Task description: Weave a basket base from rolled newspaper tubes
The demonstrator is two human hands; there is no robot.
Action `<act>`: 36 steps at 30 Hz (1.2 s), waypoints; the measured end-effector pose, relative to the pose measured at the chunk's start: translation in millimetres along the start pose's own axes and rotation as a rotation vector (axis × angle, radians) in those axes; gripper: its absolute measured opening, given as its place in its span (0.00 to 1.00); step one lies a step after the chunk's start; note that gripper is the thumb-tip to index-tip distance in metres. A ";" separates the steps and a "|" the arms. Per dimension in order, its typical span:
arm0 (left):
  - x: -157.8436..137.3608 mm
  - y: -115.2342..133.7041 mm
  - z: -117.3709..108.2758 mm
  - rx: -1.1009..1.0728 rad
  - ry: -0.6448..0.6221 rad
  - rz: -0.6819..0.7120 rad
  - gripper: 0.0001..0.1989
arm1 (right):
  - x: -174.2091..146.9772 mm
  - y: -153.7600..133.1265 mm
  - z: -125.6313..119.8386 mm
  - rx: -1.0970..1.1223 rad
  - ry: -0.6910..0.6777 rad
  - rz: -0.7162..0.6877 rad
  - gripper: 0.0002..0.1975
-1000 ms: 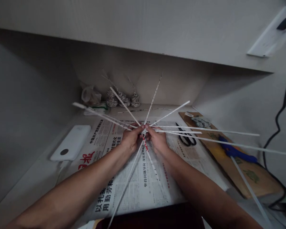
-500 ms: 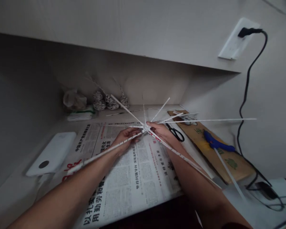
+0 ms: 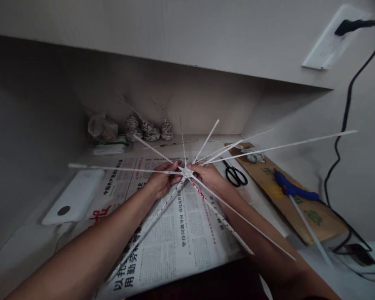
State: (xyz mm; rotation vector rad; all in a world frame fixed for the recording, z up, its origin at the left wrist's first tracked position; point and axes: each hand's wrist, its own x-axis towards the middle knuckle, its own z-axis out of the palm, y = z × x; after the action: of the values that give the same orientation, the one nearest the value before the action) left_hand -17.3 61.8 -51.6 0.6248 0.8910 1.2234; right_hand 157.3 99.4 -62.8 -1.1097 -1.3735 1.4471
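Observation:
Several thin rolled-paper sticks meet at a small woven centre, a star-shaped paper weaving base point(image 3: 186, 171) raised above the newspaper point(image 3: 175, 246). At its left side my left hand point(image 3: 164, 180) is closed, thumb and fingers pinching sticks near the centre. My right hand point(image 3: 208, 175) grips the opposite side, thumb close to the middle; its other fingers are partly hidden beneath. Some sticks are white, while others carry dark or red print. One long stick points left, and others fan out to the back, the right and toward me.
Black scissors point(image 3: 236, 174) lie right of my right hand. A blue glue gun point(image 3: 295, 187) rests on cardboard point(image 3: 318, 225), its cord running to a wall socket point(image 3: 334, 37). At left is a white power bank point(image 3: 75, 196); woven gourd shapes point(image 3: 150, 131) and a plastic bag point(image 3: 102, 127) stand behind.
The weaving base has turned in my hands: a stick that lay over my left forearm now points left, and another has swung over my right forearm. The view has shifted slightly.

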 end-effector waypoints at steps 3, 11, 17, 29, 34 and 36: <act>-1.8 1.8 -1.6 0.074 -0.080 -0.047 0.13 | -4.0 -3.6 6.2 -0.016 0.019 -0.007 0.15; -1.3 -1.3 -1.9 0.160 -0.053 -0.023 0.17 | -13.8 -15.6 13.1 -0.077 0.017 -0.035 0.14; 0.4 2.2 -2.7 0.115 0.011 0.032 0.16 | -15.2 -26.0 5.6 0.014 -0.053 0.053 0.15; -2.8 8.8 -1.3 0.124 0.025 -0.027 0.14 | -16.6 -21.8 15.2 -0.026 0.013 -0.028 0.15; -4.6 7.7 0.4 0.091 0.082 0.013 0.18 | -16.8 -18.6 19.1 -0.131 0.089 -0.112 0.14; -5.3 7.8 0.9 0.094 0.074 0.015 0.19 | -18.3 -19.1 21.9 -0.179 0.130 -0.189 0.12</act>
State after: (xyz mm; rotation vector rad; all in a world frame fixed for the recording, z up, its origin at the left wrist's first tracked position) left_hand -21.2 58.7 -43.5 0.6654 1.0118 1.2300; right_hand 140.9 77.0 -42.5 -1.1324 -1.4932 1.1155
